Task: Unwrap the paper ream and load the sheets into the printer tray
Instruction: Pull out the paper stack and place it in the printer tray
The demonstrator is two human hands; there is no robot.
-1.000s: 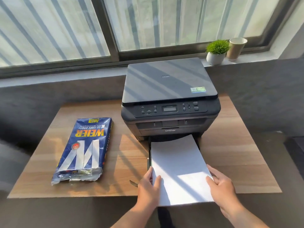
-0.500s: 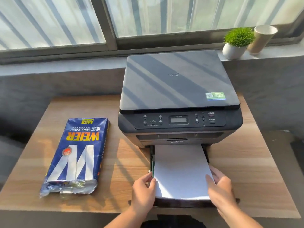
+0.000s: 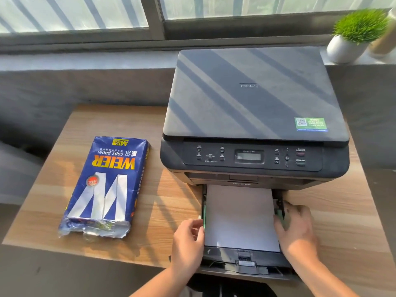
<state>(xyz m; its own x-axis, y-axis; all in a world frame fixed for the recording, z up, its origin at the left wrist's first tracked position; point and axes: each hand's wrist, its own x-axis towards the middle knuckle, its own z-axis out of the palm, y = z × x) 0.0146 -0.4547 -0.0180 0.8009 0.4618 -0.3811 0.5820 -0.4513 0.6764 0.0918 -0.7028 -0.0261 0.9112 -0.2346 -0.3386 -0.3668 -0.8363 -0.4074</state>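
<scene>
A white paper stack (image 3: 240, 217) lies flat in the pulled-out black printer tray (image 3: 246, 264), below the dark printer (image 3: 252, 99). My left hand (image 3: 186, 247) is at the tray's left wall, its curled fingertips touching the green side guide. On the right wall, my right hand (image 3: 297, 230) rests with its fingers spread over the other green guide. Neither hand holds the sheets. The blue paper ream wrapper (image 3: 105, 185), torn open at its near end, lies on the wooden table (image 3: 150, 221) to the printer's left.
A small potted plant (image 3: 353, 35) and a paper cup (image 3: 385, 39) stand on the window sill at the back right. The tray juts out over the table's front edge. A grey wall runs behind the table.
The paper stack has gone down and further into the tray. Both hands have let go of it and moved to the tray's sides. The camera has come closer.
</scene>
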